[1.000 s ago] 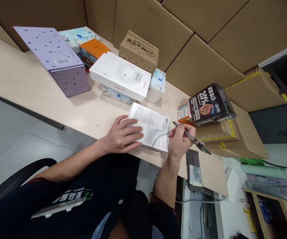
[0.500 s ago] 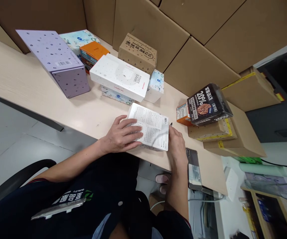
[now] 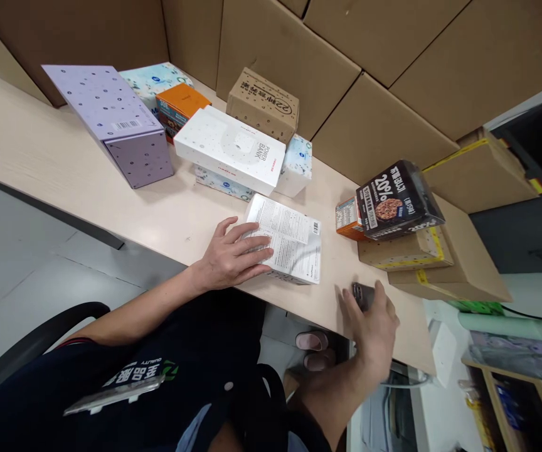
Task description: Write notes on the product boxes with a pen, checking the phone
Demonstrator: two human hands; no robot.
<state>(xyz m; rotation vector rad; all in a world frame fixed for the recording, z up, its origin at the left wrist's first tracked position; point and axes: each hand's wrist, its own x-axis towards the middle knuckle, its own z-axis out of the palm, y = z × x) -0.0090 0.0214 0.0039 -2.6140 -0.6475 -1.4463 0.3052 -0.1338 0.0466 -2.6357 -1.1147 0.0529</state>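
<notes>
My left hand (image 3: 233, 254) lies with spread fingers on the left part of a white box (image 3: 294, 242) printed with small text and a barcode. The box rests near the table's front edge. To its right, my right hand (image 3: 372, 323) hovers over a dark phone (image 3: 363, 295), thumb and fingers apart on either side of it. Most of the phone is hidden under the hand, and whether the fingers touch it I cannot tell.
Behind the white box stand a power bank box (image 3: 231, 147), a purple box (image 3: 139, 157), an orange box (image 3: 181, 103) and a brown carton (image 3: 264, 103). On the right, a black cookie package (image 3: 396, 201) sits atop cardboard boxes (image 3: 459, 263). Large cartons (image 3: 290, 63) line the back.
My right hand has left the white box's right edge and moved right, over the phone, opening its fingers. My left hand has stayed on the box.
</notes>
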